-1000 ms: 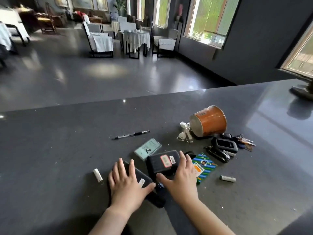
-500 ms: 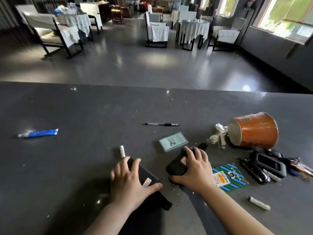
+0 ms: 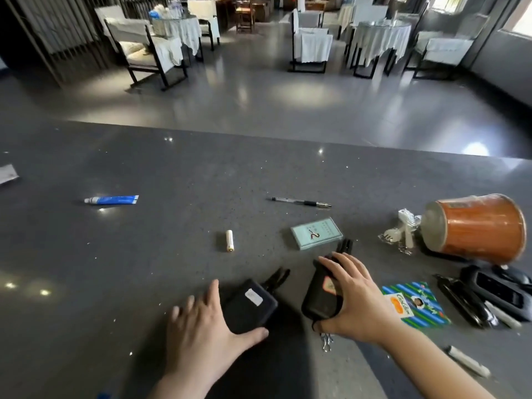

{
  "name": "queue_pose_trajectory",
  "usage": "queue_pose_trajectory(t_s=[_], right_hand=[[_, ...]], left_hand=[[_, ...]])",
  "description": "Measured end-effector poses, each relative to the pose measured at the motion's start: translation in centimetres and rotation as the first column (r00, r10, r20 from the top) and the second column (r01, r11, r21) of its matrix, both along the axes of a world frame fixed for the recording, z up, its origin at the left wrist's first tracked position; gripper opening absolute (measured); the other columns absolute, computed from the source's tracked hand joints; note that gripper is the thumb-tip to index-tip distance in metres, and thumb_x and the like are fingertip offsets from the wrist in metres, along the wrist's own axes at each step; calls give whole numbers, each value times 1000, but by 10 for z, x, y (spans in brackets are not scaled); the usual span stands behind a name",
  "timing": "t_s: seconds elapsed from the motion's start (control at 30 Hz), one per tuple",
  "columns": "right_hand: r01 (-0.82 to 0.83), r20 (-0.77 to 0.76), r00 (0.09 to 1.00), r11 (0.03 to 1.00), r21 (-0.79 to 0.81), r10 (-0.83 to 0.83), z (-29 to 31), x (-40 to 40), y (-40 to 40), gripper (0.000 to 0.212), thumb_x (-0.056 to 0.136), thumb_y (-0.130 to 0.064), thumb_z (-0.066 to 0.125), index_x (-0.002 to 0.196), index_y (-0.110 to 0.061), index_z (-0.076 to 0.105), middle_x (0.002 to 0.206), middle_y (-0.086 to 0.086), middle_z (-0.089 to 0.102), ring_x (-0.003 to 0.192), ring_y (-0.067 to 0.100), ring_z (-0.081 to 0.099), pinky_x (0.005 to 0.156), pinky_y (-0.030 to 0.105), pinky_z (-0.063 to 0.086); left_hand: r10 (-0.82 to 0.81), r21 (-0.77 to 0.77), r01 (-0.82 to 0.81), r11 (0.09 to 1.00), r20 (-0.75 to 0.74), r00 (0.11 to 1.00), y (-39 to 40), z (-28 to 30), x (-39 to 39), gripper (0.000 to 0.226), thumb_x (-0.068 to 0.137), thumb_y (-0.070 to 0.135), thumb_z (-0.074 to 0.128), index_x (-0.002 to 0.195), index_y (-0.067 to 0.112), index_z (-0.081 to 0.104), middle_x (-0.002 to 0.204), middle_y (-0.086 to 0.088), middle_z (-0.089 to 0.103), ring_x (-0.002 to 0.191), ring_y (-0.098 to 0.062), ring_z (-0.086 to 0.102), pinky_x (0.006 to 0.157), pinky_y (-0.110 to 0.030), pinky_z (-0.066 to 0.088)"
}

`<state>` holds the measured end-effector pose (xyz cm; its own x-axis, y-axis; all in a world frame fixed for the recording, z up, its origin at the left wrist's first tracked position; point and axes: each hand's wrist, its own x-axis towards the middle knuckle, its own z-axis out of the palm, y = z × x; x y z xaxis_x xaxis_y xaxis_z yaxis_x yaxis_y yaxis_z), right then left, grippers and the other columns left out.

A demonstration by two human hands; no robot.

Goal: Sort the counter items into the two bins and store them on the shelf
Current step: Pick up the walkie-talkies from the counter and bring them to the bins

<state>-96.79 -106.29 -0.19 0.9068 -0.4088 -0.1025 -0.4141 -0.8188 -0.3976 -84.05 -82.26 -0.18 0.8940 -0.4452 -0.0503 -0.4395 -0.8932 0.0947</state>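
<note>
While both hands work near the front of the dark speckled counter (image 3: pixel 144 254), two black pouches lie side by side between them. Left pouch (image 3: pixel 249 308): flat, rounded corners, small white label on top, black strap ends poking out at its far side. Left hand (image 3: pixel 201 332) frames it, fingers spread along its left edge, thumb stretched along its near edge; touching, not clamping it. Right pouch (image 3: pixel 322 295): black, tilted up on edge, reddish-white sticker on its face, a small metal clip hanging at its near end. Right hand (image 3: pixel 354 300) grips it, fingers curled over the far top, thumb tucked under the near end.

Other items, placed relative to the right pouch:
- pale green card box (image 3: pixel 316 233) printed with a "2": just beyond it, flat.
- black pen (image 3: pixel 302 202): farther beyond, past the box.
- white battery (image 3: pixel 229 240): beyond and to the left, apart.
- blue-and-white tube (image 3: pixel 112 200): far to the left, well apart.
- striped blue-green card (image 3: pixel 414 305): just to the right, flat.
- black devices and keys (image 3: pixel 489 295): right of the card, bunched; details unclear.
- orange cup (image 3: pixel 475 228): far right and beyond, on its side, with a wrapped plastic fork (image 3: pixel 400 230) at its mouth.
- white cylinder (image 3: pixel 467 361): nearer and to the right.
</note>
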Motion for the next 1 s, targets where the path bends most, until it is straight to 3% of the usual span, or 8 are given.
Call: queue_pose_trajectory(t_s=[0.13,0.27,0.33,0.4,0.5,0.6,0.73,1.0], right_hand=[[-65,19,998,997,39,65,-6,-15,17,120,43,-72,65,147,-47,11,157,-15,9,145,6,-6,119,38,18],[-160,12,987,984,74,160,-6,-23,29,117,45,-71,67,141,-58,0,156,-24,-7,142,-1,-20,120,42,12],[-148,6,989,987,68,148,-5,-26,33,120,45,-75,66,141,-58,-5,153,-24,-21,140,1,-28,121,42,7],[-95,0,995,994,53,95,-4,-29,35,126,42,-81,64,140,-58,-12,150,-24,-30,138,4,-33,119,40,3],[-77,-21,997,993,92,79,0,-31,35,129,40,-82,65,136,-59,-17,149,-27,-23,143,7,-19,120,39,11],[-90,-28,995,991,97,93,4,-30,35,133,39,-80,66,146,-48,-6,149,-26,-14,145,10,-5,118,36,21],[-50,-56,997,993,103,56,8,-29,36,137,38,-83,65,147,-43,-7,149,-23,-12,145,14,0,118,35,24],[-39,-143,988,996,76,50,13,-22,35,140,39,-79,68,148,-39,-11,150,-9,6,142,19,8,114,34,29]], left_hand=[[6,-19,-6,1000,0,1000,-4,2,-6,136,43,103,15,151,22,8,118,9,65,106,-10,61,90,-30,34],[-99,-111,85,990,-119,988,3,6,-7,126,48,99,21,151,30,1,126,11,61,114,-14,56,94,-26,36],[-128,-185,90,979,-204,971,10,12,-3,128,45,98,36,150,35,0,141,12,47,127,-12,45,102,-27,33],[-182,-253,111,961,-279,943,15,15,6,137,37,93,54,149,39,-3,154,11,20,140,-11,22,113,-30,23],[-342,-216,280,935,-352,871,16,14,17,147,30,84,68,145,45,-16,153,21,-21,143,-6,-15,119,-32,3],[-518,-175,488,855,-317,794,7,5,16,147,40,72,76,143,42,-23,145,29,-34,136,2,-29,115,-25,-5],[-535,-187,501,845,-278,798,-2,-4,12,147,42,62,82,144,40,-21,147,23,-25,141,-4,-19,118,-26,6],[-432,-252,359,899,-370,822,-5,-5,7,151,34,60,86,139,53,-22,148,17,-20,145,-14,8,113,-36,32]])
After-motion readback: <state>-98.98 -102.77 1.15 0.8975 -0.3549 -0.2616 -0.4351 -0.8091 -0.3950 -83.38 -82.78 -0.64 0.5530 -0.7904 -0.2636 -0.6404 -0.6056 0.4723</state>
